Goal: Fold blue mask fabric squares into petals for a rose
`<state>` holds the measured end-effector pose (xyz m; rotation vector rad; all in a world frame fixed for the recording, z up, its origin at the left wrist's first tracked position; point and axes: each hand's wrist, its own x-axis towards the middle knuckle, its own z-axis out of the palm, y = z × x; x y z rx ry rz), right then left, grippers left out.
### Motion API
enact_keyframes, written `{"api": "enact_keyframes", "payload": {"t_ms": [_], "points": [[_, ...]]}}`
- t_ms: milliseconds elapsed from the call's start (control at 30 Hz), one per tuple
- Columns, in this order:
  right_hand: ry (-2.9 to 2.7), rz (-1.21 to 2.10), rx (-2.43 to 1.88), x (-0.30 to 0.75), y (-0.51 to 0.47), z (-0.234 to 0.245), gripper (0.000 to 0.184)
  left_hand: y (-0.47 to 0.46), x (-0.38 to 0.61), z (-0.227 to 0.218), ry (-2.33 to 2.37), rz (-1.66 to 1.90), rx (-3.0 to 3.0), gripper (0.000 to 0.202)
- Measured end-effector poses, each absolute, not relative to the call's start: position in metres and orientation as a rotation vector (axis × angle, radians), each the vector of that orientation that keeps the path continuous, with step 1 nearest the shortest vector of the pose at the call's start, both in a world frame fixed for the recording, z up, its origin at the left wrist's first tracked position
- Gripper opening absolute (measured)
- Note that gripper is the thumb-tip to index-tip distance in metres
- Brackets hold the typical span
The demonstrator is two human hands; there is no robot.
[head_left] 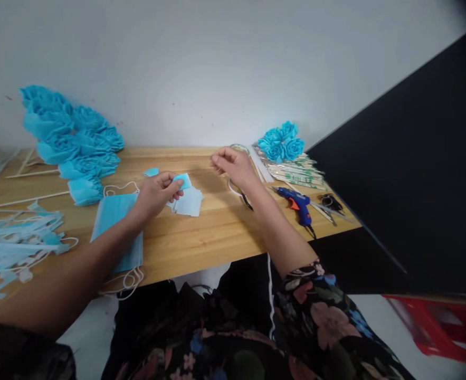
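My left hand (156,192) rests on the wooden table (201,237), its fingers closed on a small blue square piece (182,181) of mask fabric. Under and beside it lies a small pile of pale cut squares (190,202). My right hand (233,164) hovers just right of the pile with fingers curled in a loose pinch; whether anything is in them I cannot make out. A tape roll (238,150) lies behind it. One loose blue piece (151,172) lies farther back.
Stacked blue face masks (116,227) lie at my left forearm, cut strips and ear loops (11,243) at far left. Blue fabric flowers on sticks (74,142) lie back left, a smaller bunch (282,141) back right. A blue glue gun (298,203), scissors (330,203) and packed chopsticks (296,174) lie right.
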<state>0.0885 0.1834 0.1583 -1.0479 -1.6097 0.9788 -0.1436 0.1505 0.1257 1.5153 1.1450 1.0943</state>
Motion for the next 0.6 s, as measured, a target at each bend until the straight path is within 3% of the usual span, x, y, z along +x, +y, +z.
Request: {"api": "enact_keyframes", "payload": {"t_ms": [133,267,600], "points": [[-1.663,0.785,-1.224,0.129,0.187,0.174,0.014,0.152,-0.143,0.126,1.166,1.081,1.487,0.022],[-1.843,0.428,-1.588,0.157,0.175,0.155,0.008,0.152,-0.141,0.128,1.197,1.092,1.455,0.02],[-2.167,-0.105,-1.873,0.137,0.153,0.132,0.019,0.149,-0.139,0.131,1.213,1.084,1.432,0.016]]}}
